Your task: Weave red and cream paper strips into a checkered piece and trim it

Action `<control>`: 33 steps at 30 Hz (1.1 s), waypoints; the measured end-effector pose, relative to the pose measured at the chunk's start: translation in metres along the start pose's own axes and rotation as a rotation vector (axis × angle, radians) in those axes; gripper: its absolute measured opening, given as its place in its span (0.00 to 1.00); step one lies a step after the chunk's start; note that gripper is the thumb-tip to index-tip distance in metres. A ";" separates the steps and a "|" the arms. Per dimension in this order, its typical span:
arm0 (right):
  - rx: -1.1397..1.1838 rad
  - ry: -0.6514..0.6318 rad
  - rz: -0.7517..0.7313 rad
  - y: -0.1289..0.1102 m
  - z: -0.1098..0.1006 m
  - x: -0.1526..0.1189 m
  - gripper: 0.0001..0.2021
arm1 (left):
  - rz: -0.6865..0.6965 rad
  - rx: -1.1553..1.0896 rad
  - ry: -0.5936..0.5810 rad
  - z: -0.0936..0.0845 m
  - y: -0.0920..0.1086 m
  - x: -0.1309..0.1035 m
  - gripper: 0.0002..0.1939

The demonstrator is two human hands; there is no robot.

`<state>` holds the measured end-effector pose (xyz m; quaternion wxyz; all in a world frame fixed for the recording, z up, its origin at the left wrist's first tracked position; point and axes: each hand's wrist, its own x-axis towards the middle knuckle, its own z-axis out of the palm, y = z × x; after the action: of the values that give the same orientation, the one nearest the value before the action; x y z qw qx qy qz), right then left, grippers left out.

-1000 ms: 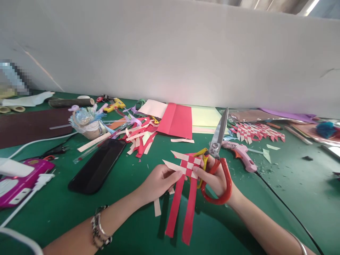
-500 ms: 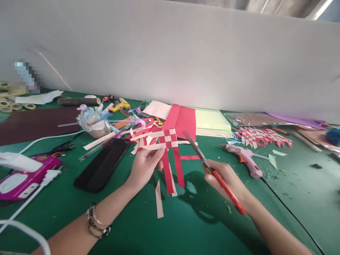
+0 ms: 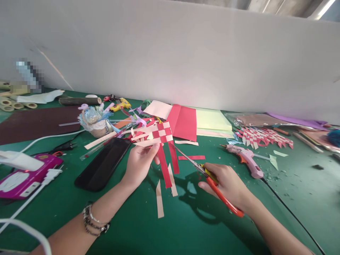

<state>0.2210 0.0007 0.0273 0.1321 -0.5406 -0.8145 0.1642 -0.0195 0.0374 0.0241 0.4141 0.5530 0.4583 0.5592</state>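
My left hand [image 3: 141, 161] pinches the lower edge of a small red and cream woven paper piece [image 3: 164, 132]. Two red strips hang down from its checkered part, and cream strips stick out to the left. Scissors [image 3: 198, 165] with orange and yellow handles are in my right hand [image 3: 230, 182], whose fingers wrap round the handles. Their tips point up-left and lie by the top of the right hanging strip; whether they touch it I cannot tell. Below the hands, a loose cream strip [image 3: 159, 200] rests on the green table [image 3: 127, 230]. A red strip [image 3: 191, 157] lies near the blades.
A black phone [image 3: 102, 166] lies left of my left hand, near a magenta power strip [image 3: 34, 175] with white cords. To the right are a pink glue gun [image 3: 247, 159] and finished woven pieces [image 3: 262, 137]. Red paper sheets [image 3: 186, 122] lie behind, before a grey wall [image 3: 170, 53].
The scissors have come left and down, so their tips are now at the woven piece's right strip. My left hand has shifted the woven piece slightly left and tilted it.
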 end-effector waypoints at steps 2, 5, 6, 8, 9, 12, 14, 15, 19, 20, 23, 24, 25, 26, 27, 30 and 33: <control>-0.010 0.019 0.000 0.000 -0.001 0.000 0.20 | 0.007 -0.028 -0.002 -0.001 -0.002 0.000 0.12; -0.031 0.043 0.008 0.001 -0.002 0.000 0.22 | 0.016 -0.050 0.003 -0.002 -0.004 0.001 0.11; -0.037 0.044 0.012 0.001 -0.002 0.000 0.22 | 0.016 -0.050 -0.001 -0.002 -0.004 0.001 0.11; -0.042 0.039 0.011 0.001 -0.002 0.000 0.22 | 0.018 -0.051 -0.007 -0.002 -0.003 0.001 0.11; -0.039 0.037 0.012 0.001 -0.002 0.000 0.22 | 0.019 -0.052 -0.010 -0.001 -0.003 0.001 0.12; -0.020 0.023 0.027 0.003 -0.002 0.001 0.21 | 0.033 -0.065 -0.010 -0.001 -0.002 0.001 0.12; -0.003 0.011 0.038 0.003 -0.002 0.000 0.21 | 0.042 -0.075 -0.008 -0.001 -0.002 0.001 0.12; 0.008 0.006 0.037 0.003 -0.002 0.000 0.21 | 0.044 -0.079 -0.008 0.000 -0.002 0.002 0.12; 0.072 -0.011 0.003 0.002 -0.003 0.000 0.22 | 0.035 -0.065 0.013 0.001 0.000 0.002 0.12; 0.091 -0.015 -0.003 0.002 -0.004 0.000 0.22 | 0.034 -0.058 0.020 0.001 0.000 0.002 0.12; 0.121 -0.030 -0.007 0.001 -0.004 0.000 0.22 | 0.029 -0.038 0.031 0.002 0.001 0.001 0.13; 0.123 -0.035 -0.004 0.001 -0.003 0.000 0.22 | 0.027 -0.036 0.029 0.002 0.001 0.001 0.13; 0.121 -0.036 0.000 0.001 -0.003 0.001 0.22 | 0.023 -0.037 0.025 0.002 0.001 0.001 0.13; 0.119 -0.035 0.005 0.001 -0.002 0.001 0.22 | 0.020 -0.042 0.020 0.002 0.001 0.001 0.12; 0.117 -0.035 0.009 0.001 -0.002 0.001 0.22 | 0.020 -0.051 0.016 0.002 0.000 0.001 0.12; 0.116 -0.038 0.018 0.003 -0.001 0.000 0.22 | 0.031 -0.080 0.017 0.002 0.000 0.001 0.12; 0.116 -0.048 0.019 0.004 0.000 0.000 0.22 | 0.052 -0.096 0.018 0.002 0.000 0.001 0.12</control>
<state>0.2242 0.0020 0.0262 0.1420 -0.5355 -0.8014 0.2255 -0.0180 0.0389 0.0239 0.4211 0.5394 0.4201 0.5960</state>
